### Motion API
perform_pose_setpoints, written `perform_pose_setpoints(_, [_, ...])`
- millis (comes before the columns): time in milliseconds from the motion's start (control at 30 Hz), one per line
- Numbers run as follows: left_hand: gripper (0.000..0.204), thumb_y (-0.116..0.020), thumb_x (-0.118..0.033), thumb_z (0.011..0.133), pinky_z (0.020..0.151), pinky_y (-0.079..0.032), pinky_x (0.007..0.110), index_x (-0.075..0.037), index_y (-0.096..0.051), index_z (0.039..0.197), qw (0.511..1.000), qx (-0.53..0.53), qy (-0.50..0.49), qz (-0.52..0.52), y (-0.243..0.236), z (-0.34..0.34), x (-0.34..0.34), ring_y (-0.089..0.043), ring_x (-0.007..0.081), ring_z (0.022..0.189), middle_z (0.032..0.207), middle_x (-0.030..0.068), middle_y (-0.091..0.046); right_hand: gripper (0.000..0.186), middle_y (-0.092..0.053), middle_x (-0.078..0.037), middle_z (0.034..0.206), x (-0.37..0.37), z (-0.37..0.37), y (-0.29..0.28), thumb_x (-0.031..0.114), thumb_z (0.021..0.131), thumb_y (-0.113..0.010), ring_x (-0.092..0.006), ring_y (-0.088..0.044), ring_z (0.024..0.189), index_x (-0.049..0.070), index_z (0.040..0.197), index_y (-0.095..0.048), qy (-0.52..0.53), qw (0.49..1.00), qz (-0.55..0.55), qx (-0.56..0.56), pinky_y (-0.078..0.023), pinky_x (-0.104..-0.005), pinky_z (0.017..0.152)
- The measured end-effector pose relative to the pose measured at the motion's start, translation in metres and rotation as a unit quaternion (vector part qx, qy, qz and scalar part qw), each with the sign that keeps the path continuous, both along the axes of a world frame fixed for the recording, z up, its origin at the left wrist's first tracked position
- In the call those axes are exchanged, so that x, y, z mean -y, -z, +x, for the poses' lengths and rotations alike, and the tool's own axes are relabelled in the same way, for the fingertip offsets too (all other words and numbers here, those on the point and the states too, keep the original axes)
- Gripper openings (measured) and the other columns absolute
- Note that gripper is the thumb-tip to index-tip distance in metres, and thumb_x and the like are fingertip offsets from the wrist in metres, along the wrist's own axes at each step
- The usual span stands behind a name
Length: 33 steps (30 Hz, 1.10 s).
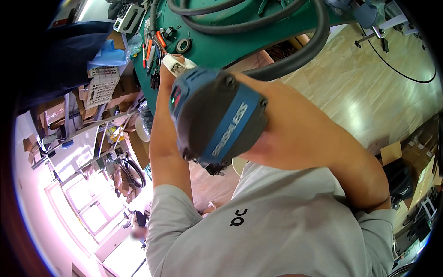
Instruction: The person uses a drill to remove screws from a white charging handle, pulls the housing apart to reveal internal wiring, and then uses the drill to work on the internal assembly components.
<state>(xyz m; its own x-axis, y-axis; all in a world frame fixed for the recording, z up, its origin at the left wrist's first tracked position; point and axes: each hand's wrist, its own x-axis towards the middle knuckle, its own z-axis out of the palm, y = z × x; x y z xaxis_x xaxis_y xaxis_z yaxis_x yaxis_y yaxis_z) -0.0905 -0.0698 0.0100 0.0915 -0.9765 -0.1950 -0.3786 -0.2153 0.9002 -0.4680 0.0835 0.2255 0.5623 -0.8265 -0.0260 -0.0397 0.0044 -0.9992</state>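
Note:
A blue and black cordless power tool [220,117] fills the middle of the view, its rounded back end turned up toward me. My right hand [272,124] is wrapped around it from the right; most of the fingers are behind the tool. The tool's front end is hidden, so its exact kind does not show. Beyond it, my left hand [169,69] is closed on a white plastic housing [179,64] near the table edge. Several thin wires [158,42] run to that spot from a black cable. Whether the tool touches the housing cannot be seen.
A thick black cable [286,69] loops over the green table [221,46] and hangs past its edge. A black tape roll [183,45] and orange-handled hand tools [148,50] lie at the left. A white plastic crate [102,85] and cardboard boxes stand further left.

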Motion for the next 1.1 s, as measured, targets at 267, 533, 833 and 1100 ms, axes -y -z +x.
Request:
perform_pose_setpoints(267, [0.020,-0.065,-0.019,0.083,0.066,-0.053,0.032,-0.001,-0.067,0.089,0.998,0.058,0.022,-0.025,0.003,-0.005,-0.010,-0.066,0.0169,0.074,0.080,0.0058,-0.067,0.035,-0.064,-0.022,0.079,0.002,0.010,0.005,0.013,0.071,-0.071,-0.0424,-0.062,0.079,-0.002,0.096,-0.051,0.044,0.994,-0.095,-0.005,-0.049,-0.0464,0.069])
perform_pose_setpoints(533, [0.022,-0.066,-0.021,0.082,0.066,-0.053,0.032,0.000,-0.067,0.088,0.979,0.177,0.063,-0.080,0.008,0.005,0.000,-0.066,0.0165,0.075,0.080,0.0057,-0.067,0.039,-0.066,-0.019,0.086,-0.002,0.015,-0.009,0.012,0.071,-0.072,-0.0390,-0.063,0.082,0.001,0.104,-0.053,0.023,0.995,-0.081,-0.049,-0.050,-0.0422,0.072])
perform_pose_setpoints(833, [0.024,-0.067,-0.023,0.082,0.067,-0.053,0.031,0.000,-0.068,0.088,0.916,0.345,0.121,-0.167,0.018,0.009,0.011,-0.066,0.0160,0.075,0.080,0.0055,-0.068,0.055,-0.067,-0.013,0.103,-0.002,0.017,-0.016,0.008,0.070,-0.077,-0.0331,-0.064,0.091,0.005,0.120,-0.056,-0.006,0.995,-0.034,-0.098,-0.050,-0.0345,0.082])
perform_pose_setpoints(1100, [0.011,-0.057,-0.006,0.086,0.068,-0.054,0.033,-0.004,-0.065,0.094,0.986,-0.164,-0.028,0.000,0.003,-0.008,-0.008,-0.065,0.0186,0.076,0.086,0.0062,-0.066,0.060,-0.066,-0.014,0.107,-0.011,0.015,0.000,0.014,0.072,-0.077,-0.0331,-0.062,0.099,0.005,0.125,-0.052,0.006,0.996,-0.056,-0.070,-0.049,-0.0354,0.085])
